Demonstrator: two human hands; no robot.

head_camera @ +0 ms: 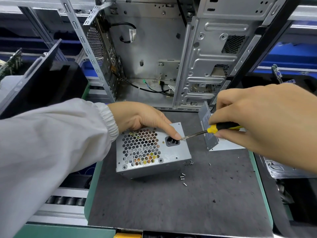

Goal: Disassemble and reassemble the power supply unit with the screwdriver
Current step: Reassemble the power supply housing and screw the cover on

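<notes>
A grey power supply unit (171, 153) stands on the dark mat (171, 203), its honeycomb grille and black socket facing me. My left hand (140, 117) grips its top edge, the index finger stretched down beside the socket. My right hand (260, 121) holds a screwdriver (221, 127) with a yellow and black handle. Its tip sits at a screw (182, 139) just right of the socket. The unit's removed metal cover (211, 140) stands on the mat behind the screwdriver shaft.
Several loose screws (182, 176) lie on the mat in front of the unit's right corner. An open computer case (154, 52) stands upright behind the mat. A black panel (34, 79) leans at the left. A roller conveyor (66, 200) runs at lower left.
</notes>
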